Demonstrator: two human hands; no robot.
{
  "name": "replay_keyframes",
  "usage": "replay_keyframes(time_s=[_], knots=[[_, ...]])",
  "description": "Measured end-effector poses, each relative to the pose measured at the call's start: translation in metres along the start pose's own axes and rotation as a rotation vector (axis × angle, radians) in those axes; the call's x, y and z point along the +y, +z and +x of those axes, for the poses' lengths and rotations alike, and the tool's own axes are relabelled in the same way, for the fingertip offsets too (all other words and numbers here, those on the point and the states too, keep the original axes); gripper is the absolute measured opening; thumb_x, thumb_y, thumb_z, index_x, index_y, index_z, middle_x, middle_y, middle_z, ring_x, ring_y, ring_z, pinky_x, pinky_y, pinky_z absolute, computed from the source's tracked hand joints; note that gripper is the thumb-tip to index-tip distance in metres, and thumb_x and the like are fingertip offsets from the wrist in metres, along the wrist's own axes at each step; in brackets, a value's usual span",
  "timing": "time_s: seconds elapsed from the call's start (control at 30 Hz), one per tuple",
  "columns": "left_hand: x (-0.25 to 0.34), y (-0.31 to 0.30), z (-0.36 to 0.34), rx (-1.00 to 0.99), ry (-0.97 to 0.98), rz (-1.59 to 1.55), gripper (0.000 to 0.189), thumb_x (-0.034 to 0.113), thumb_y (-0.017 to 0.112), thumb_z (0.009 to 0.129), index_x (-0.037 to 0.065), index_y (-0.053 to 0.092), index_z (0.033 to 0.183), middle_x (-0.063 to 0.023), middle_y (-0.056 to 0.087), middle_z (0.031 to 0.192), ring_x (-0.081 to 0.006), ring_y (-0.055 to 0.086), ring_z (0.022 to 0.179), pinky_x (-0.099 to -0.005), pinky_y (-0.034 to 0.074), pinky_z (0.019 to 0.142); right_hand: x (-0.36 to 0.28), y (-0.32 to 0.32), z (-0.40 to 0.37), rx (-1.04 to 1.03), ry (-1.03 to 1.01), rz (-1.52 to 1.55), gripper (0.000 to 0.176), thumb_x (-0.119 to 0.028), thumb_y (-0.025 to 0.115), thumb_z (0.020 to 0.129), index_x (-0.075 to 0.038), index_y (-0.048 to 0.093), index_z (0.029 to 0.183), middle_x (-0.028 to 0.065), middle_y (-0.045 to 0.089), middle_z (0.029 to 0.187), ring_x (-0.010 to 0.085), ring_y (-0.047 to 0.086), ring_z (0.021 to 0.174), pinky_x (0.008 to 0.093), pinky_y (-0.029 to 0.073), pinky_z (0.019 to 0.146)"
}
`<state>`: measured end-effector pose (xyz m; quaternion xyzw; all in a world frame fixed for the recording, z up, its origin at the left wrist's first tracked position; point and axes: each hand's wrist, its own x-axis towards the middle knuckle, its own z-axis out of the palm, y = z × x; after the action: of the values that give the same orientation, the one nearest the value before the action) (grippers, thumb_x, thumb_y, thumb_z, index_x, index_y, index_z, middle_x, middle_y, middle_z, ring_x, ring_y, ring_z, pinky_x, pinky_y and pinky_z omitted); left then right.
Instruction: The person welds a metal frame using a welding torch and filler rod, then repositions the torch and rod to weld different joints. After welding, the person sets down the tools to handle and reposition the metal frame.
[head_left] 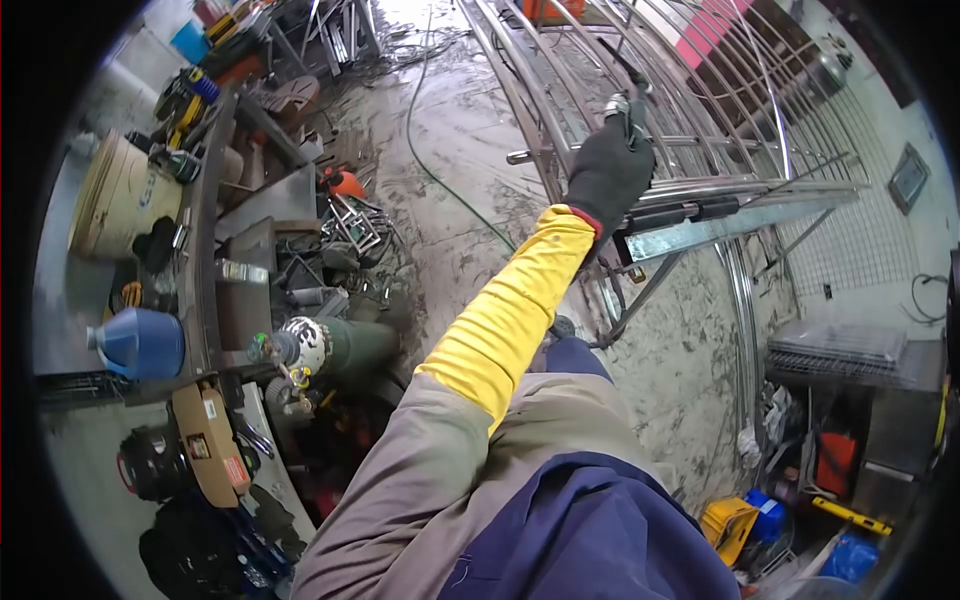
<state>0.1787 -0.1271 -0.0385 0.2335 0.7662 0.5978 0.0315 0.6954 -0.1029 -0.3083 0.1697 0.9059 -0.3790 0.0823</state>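
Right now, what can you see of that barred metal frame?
The barred metal frame looks like shiny silvery tubing: long, roughly parallel bars joined to crosswise rails. It lies at upper right, seemingly raised on a stand with angled legs, its far end cut off. A gloved hand overlaps it; contact is unclear.

A: Site type?
B: Workshop. Metalwork, by the look of it.
A: Basis?
B: Large barred metal frame [640, 150] dominates the far right. Gas cylinder [362, 345] with valve fittings, beside a workbench [70, 290]. Heap of metal pieces [350, 225] on the floor.
A: Floor?
B: Grey, stained; green hose [408, 130] across it.
A: Bench?
B: Cluttered. Big tub [125, 190], blue jug [140, 343], assorted gear.
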Motion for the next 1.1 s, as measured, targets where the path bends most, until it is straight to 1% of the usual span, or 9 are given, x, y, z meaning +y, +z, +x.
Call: replay_keyframes(time_s=[0.17, 0.3, 0.5, 0.57, 0.7, 0.77, 0.97, 1.0, 1.1], knots=[[0.006, -0.003, -0.002, -0.078, -0.058, -0.064, 0.041, 0.032, 0.065, 0.097, -0.001, 0.067, 0.122, -0.0305, 0.074, 0.092, -0.0503, 0.074, 0.092, -0.0569, 0.058, 0.081, 0.017, -0.024, -0.055, -0.022, 0.137, 0.05, 0.024, -0.027, 0.068, 0.096, -0.003, 0.073, 0.099, 0.0164, 0.077, 0.089, 0.0313, 0.076, 0.077, 0.0439, 0.059, 0.07], [0.006, 0.0, -0.007, -0.019, -0.018, -0.084, 0.033, 0.032, 0.065, 0.1, 0.0, 0.067, 0.111, -0.03, 0.074, 0.097, -0.0518, 0.072, 0.095, -0.0607, 0.055, 0.083, 0.029, -0.041, -0.004, 0.06, 0.154, 0.111, 0.024, -0.027, 0.067, 0.097, -0.003, 0.073, 0.099, 0.0158, 0.077, 0.088, 0.0297, 0.076, 0.075, 0.0428, 0.058, 0.068], [0.007, -0.001, -0.008, 0.013, 0.034, -0.033, 0.048, 0.03, 0.067, 0.099, 0.0, 0.062, 0.136, -0.0256, 0.072, 0.085, -0.0468, 0.073, 0.085, -0.0546, 0.055, 0.075, 0.077, -0.019, -0.004, 0.151, 0.296, 0.277, 0.025, -0.026, 0.066, 0.099, -0.003, 0.073, 0.099, 0.015, 0.077, 0.087, 0.0272, 0.076, 0.073, 0.0412, 0.058, 0.066], [0.006, -0.003, -0.008, -0.061, -0.006, -0.025, 0.069, 0.029, 0.065, 0.1, -0.001, 0.046, 0.159, -0.0253, 0.072, 0.088, -0.0484, 0.071, 0.084, -0.0568, 0.054, 0.074, 0.061, -0.024, 0.01, 0.195, 0.263, 0.159, 0.025, -0.024, 0.063, 0.102, -0.001, 0.072, 0.098, 0.0117, 0.076, 0.085, 0.0206, 0.074, 0.068, 0.0371, 0.057, 0.061], [0.005, -0.003, -0.007, -0.08, -0.016, -0.022, 0.067, 0.03, 0.065, 0.101, 0.001, 0.046, 0.159, -0.0284, 0.073, 0.091, -0.0492, 0.073, 0.087, -0.0572, 0.055, 0.074, 0.055, -0.014, 0.015, 0.138, 0.279, 0.068, 0.025, -0.028, 0.064, 0.1, -0.004, 0.07, 0.094, 0.0128, 0.076, 0.085, 0.0271, 0.075, 0.068, 0.0412, 0.057, 0.063], [0.007, -0.003, -0.008, -0.077, -0.008, -0.027, 0.062, 0.03, 0.065, 0.101, 0.002, 0.05, 0.155, -0.0297, 0.073, 0.093, -0.0501, 0.073, 0.088, -0.0575, 0.056, 0.076, 0.085, 0.016, 0.013, 0.068, -0.103, -0.402, 0.026, -0.034, 0.064, 0.098, -0.008, 0.068, 0.091, 0.015, 0.075, 0.083, 0.0366, 0.074, 0.071, 0.0479, 0.057, 0.064], [-0.003, -0.001, -0.006, -0.065, 0.023, -0.017, 0.062, 0.028, 0.065, 0.1, 0.0, 0.05, 0.154, -0.0282, 0.073, 0.092, -0.0492, 0.073, 0.087, -0.0574, 0.055, 0.076, 0.064, 0.02, 0.012, 0.035, -0.131, -0.367, 0.027, -0.035, 0.064, 0.097, -0.009, 0.068, 0.091, 0.0153, 0.075, 0.083, 0.0375, 0.074, 0.072, 0.0489, 0.057, 0.065], [-0.001, 0.002, -0.007, -0.012, -0.005, -0.065, 0.036, 0.029, 0.068, 0.101, 0.002, 0.065, 0.124, -0.0221, 0.072, 0.084, -0.0426, 0.074, 0.081, -0.0527, 0.056, 0.072, 0.063, 0.021, 0.009, 0.038, -0.124, -0.363, 0.027, -0.035, 0.064, 0.097, -0.009, 0.067, 0.091, 0.0153, 0.075, 0.083, 0.0377, 0.074, 0.072, 0.0491, 0.057, 0.065], [0.003, 0.0, -0.007, -0.011, -0.002, -0.006, 0.036, 0.03, 0.067, 0.101, 0.001, 0.065, 0.122, -0.022, 0.072, 0.083, -0.0423, 0.074, 0.081, -0.0528, 0.056, 0.073, 0.061, 0.02, 0.009, 0.06, -0.101, -0.356, 0.027, -0.035, 0.064, 0.097, -0.009, 0.067, 0.091, 0.0154, 0.075, 0.083, 0.0382, 0.074, 0.073, 0.0496, 0.057, 0.065]])
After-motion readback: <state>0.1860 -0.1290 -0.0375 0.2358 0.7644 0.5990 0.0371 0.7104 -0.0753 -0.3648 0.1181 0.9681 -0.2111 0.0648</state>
